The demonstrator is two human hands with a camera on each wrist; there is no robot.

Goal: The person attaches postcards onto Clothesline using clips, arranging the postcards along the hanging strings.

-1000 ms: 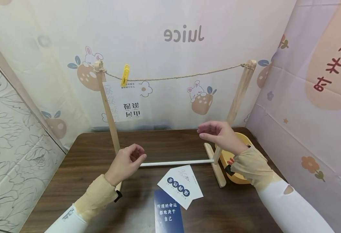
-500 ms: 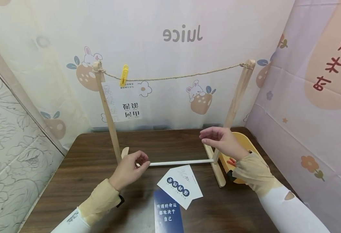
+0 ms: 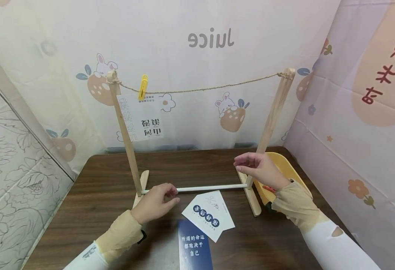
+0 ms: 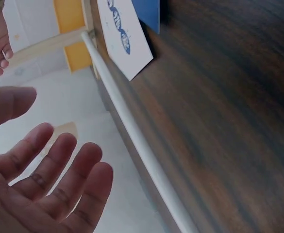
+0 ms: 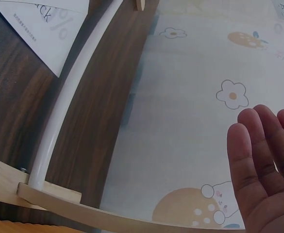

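Note:
A wooden rack stands on the dark table (image 3: pixel 99 195), with a rope (image 3: pixel 200 89) strung between its two posts. A yellow clothespin (image 3: pixel 143 87) pins a white printed card (image 3: pixel 143 118) to the rope near the left post (image 3: pixel 124 131). My left hand (image 3: pixel 156 200) hovers by the left end of the rack's white bottom bar (image 3: pixel 211 186), fingers relaxed and holding nothing (image 4: pixel 49 179). My right hand (image 3: pixel 256 168) floats open beside the right post (image 3: pixel 273 112), palm empty (image 5: pixel 268 160). A white card (image 3: pixel 208 214) overlaps a blue card (image 3: pixel 194 249) in front of the bar.
A yellow basin (image 3: pixel 285 167) sits behind my right wrist at the table's right end, with something red (image 3: pixel 268 188) inside. Patterned curtains close in the back and both sides. Bare wood lies to the left of the rack.
My left hand has sunk and drifted right, down to the white bar. My right hand has lowered a little beside the right post. Both stay empty.

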